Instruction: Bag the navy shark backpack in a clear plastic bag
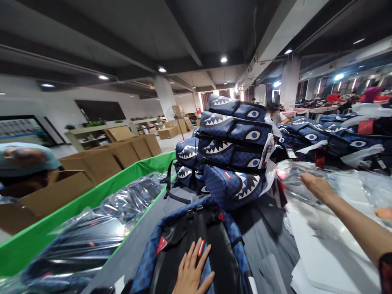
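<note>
A blue-and-black checkered backpack [220, 245] lies in front of me with its black back panel and straps facing up. My left hand [192, 267] rests flat on that panel, fingers spread, beside a small red-and-white label. Out to the right, my right hand [315, 188] has its fingers closed at the edge of a clear plastic bag [290, 169], which lies over a heap of plastic and white sheets. Just beyond the backpack rises a stack of shark-face backpacks [231, 126] with white teeth and eyes.
Plastic-wrapped backpacks [92, 232] fill a green-edged bin [39, 228] on the left. Cardboard boxes [101, 159] stand behind it, where a person [27, 161] bends over. More shark-face backpacks [324, 136] lie at the right, and white sheets [324, 253] cover the near right.
</note>
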The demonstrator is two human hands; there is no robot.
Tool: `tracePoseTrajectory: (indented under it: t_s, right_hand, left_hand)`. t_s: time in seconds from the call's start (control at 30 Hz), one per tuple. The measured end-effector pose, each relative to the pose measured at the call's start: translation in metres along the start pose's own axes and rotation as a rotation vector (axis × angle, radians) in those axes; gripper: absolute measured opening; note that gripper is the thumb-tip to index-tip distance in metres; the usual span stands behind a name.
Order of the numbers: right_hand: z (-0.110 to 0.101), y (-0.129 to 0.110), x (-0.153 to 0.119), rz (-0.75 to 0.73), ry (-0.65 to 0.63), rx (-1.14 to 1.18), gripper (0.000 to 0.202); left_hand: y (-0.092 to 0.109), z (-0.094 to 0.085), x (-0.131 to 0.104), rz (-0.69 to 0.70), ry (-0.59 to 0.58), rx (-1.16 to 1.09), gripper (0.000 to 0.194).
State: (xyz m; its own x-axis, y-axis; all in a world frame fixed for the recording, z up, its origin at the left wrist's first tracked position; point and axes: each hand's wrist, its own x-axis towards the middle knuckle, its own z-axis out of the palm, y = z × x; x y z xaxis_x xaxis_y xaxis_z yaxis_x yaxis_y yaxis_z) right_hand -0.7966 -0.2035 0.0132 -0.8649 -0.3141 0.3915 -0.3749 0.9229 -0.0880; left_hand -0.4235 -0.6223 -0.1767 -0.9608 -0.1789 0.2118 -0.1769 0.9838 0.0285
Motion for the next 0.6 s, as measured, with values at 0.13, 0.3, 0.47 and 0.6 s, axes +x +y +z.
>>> tracePoseTrajectory:
  t_s: [0.13,0.3,0.47,0.6]
  right_hand:
    - [-0.079,-0.034,-0.02,-0.186,0.067,-0.075,0.035]
    - [-0.172,-0.068,-0.077,-0.399,0.452,0.019,0.074]
    - [-0.183,-0.105,-0.156,-0.327,0.49,0.367,0.064]
    - [-0.136,-0.092,-0.222,-0.005,0.379,0.536,0.064]
  left_hand:
    - [0.015,-0.043,0.013,-0.108,-0.211,-0.189,0.062]
    - [0.101,-0.126,0.029,-0.12,-0.022,-0.662,0.057]
    - [0.237,-0.152,0.017,-0.119,-0.857,-2.029,0.11]
    - [0.269,-0.149,0.01,-0.537,-0.656,-2.633,0.114]
